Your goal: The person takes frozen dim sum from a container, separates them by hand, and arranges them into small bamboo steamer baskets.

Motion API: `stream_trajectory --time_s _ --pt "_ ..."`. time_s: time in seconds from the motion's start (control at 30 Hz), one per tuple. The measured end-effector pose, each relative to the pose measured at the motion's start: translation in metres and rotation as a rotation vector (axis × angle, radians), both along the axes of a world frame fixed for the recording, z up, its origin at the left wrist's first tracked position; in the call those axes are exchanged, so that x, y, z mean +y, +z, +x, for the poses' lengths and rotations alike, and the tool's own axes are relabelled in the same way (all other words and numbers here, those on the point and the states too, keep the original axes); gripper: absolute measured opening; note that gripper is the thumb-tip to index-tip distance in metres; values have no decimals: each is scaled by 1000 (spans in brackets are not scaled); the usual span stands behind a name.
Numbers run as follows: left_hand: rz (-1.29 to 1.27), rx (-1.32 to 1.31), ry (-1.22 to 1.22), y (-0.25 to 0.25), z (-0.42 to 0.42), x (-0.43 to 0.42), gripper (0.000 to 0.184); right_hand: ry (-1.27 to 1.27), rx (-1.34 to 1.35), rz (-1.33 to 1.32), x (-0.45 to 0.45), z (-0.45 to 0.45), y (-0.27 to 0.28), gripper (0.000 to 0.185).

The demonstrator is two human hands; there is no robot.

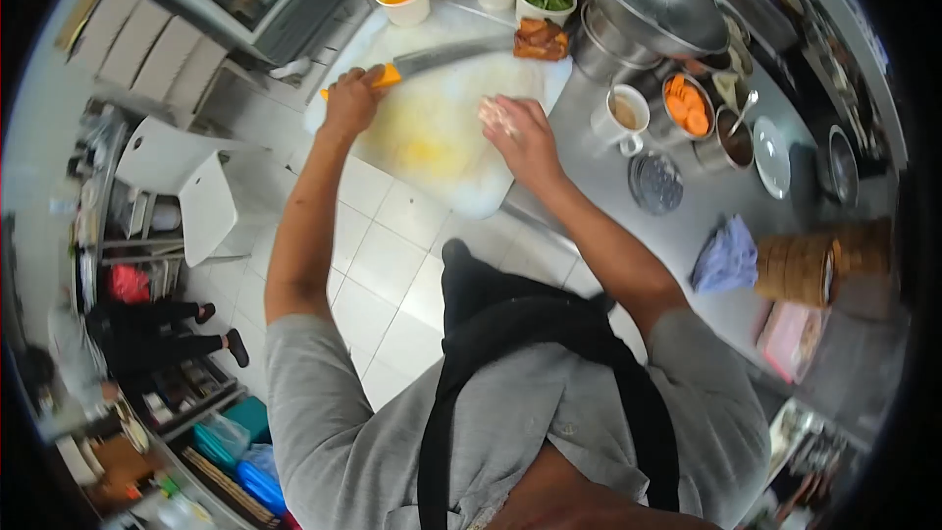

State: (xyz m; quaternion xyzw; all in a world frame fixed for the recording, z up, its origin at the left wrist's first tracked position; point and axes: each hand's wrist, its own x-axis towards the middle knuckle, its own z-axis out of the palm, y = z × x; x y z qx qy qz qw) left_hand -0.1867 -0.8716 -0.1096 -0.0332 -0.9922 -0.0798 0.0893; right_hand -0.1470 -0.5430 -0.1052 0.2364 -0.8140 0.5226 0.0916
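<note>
Left hand grasping a knife, right hand holding pale food over the cutting board.
The left hand (355, 100) is wrapping around the yellow handle of the knife (453, 56), whose blade is stretching rightward over the far part of the cutting board (446, 123) and ending just beside a browned block of food (540, 39). The right hand (530, 145) is gripping a pale clump of food (496, 117) (its exact kind being too blurred to tell) at its fingertips, near and right of the blade, well apart from the left hand.
</note>
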Motion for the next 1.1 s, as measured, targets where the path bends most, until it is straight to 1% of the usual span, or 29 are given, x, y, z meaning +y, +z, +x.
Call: stream_trajectory --time_s 0.03,0.1,0.2,0.27,0.33,0.4,0.43,0.47,0.5,0.53,0.6,0.63,0.73,0.83,0.93,1.1 --pt "-6 -81 -102 15 -1 -5 51 -69 50 124 -10 -5 -8 51" --pt "73 -141 -171 20 15 -11 50 -178 152 380 -20 -7 -22 58" --pt "230 -187 -218 37 64 -26 48 -197 40 380 -22 7 -7 69" --pt "438 -348 -96 58 104 -23 46 -223 -21 256 -19 10 -4 70" --pt "596 -289 -72 75 137 0 46 -257 -40 173 -15 13 -4 70" --pt "623 -242 -137 91 163 19 49 -287 -18 144 -9 16 -1 69" --pt "625 -279 -152 103 172 27 50 -300 -26 144 -8 18 3 60" --pt "627 -313 -165 116 179 33 52 -296 -22 142 -9 20 5 57" --pt "628 -410 -157 128 185 36 54 -292 -15 138 -10 21 7 53" --pt "608 -389 -214 131 189 37 55 -287 -6 131 -12 21 7 50" --pt "505 -590 -189 154 190 38 52 -277 58 160 -11 15 3 42" --pt "445 -582 -201 156 191 37 54 -272 85 176 -11 14 1 38" --pt "339 -612 -220 159 190 34 54 -273 53 213 -13 10 6 32" --pt "280 -604 -259 161 189 31 55 -279 43 208 -15 10 12 29" --pt "244 -565 -292 160 188 29 56 -301 65 220 -17 9 8 29" --pt "190 -589 -319 160 182 24 56 -328 32 213 -20 10 5 30"
